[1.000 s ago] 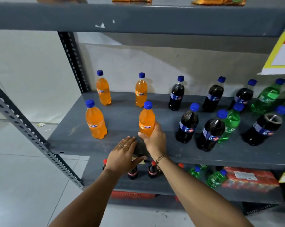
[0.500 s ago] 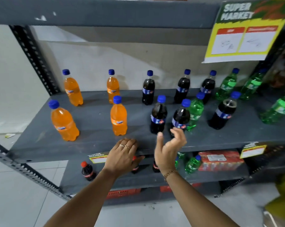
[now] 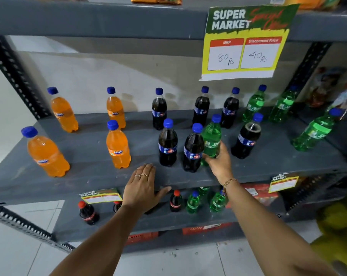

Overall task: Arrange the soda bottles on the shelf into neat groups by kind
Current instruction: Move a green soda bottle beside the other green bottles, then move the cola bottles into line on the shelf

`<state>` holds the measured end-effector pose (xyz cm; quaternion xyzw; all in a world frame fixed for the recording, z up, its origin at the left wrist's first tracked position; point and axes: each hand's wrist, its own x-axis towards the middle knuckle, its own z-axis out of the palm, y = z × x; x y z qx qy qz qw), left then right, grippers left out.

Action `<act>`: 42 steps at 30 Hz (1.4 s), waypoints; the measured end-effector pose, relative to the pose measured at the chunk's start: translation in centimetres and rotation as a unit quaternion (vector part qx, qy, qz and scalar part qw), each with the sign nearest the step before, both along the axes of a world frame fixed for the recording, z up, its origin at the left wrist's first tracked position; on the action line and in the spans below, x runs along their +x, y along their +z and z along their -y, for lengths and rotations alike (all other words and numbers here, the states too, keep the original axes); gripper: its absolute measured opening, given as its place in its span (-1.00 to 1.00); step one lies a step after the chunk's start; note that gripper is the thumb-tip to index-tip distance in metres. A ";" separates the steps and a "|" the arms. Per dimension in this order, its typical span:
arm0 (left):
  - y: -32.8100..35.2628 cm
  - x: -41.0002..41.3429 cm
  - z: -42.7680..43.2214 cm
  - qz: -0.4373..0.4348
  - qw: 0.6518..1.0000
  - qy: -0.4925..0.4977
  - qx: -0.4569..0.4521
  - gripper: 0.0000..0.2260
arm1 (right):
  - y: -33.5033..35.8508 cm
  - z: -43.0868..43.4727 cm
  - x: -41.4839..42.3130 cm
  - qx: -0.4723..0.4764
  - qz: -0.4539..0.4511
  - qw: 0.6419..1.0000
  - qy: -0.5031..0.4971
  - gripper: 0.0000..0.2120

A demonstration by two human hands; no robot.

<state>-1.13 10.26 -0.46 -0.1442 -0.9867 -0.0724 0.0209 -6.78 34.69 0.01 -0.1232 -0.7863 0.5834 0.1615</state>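
Note:
Several soda bottles stand on the grey shelf. Orange Fanta bottles fill the left part, the nearest at the front left and another mid-front. Dark cola bottles occupy the middle, one right beside my right hand. Green Sprite bottles stand at the back right and far right. My right hand grips the lower part of a green Sprite bottle standing among the colas. My left hand lies flat, fingers spread, on the shelf's front edge.
A "Super Market" price sign hangs from the upper shelf at the right. The lower shelf holds small cola bottles, small green bottles and a red pack. Perforated metal uprights frame the shelf.
My right hand let go of an orange bottle, moved right past the colas and closed on the green Sprite bottle. The view swung right. My left hand stayed on the shelf edge.

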 end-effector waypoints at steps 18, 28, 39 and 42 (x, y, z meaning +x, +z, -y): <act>-0.8 0.0 -1.6 0.009 0.998 0.051 -0.017 -0.15 | -1.5 -4.8 6.9 0.033 -0.206 0.969 -0.129 -0.43; -1.0 0.2 -2.2 -0.001 0.997 0.075 -0.020 -0.11 | 0.7 -14.2 2.1 0.077 -0.061 0.947 -0.306 -0.39; -0.7 0.3 -2.6 -0.012 0.996 0.082 -0.025 -0.11 | 0.3 -17.9 -0.3 0.047 -0.034 0.955 -0.290 -0.33; -0.7 0.3 -2.7 -0.010 0.996 0.084 -0.020 -0.13 | 0.4 -15.4 1.8 0.067 -0.090 0.940 -0.323 -0.37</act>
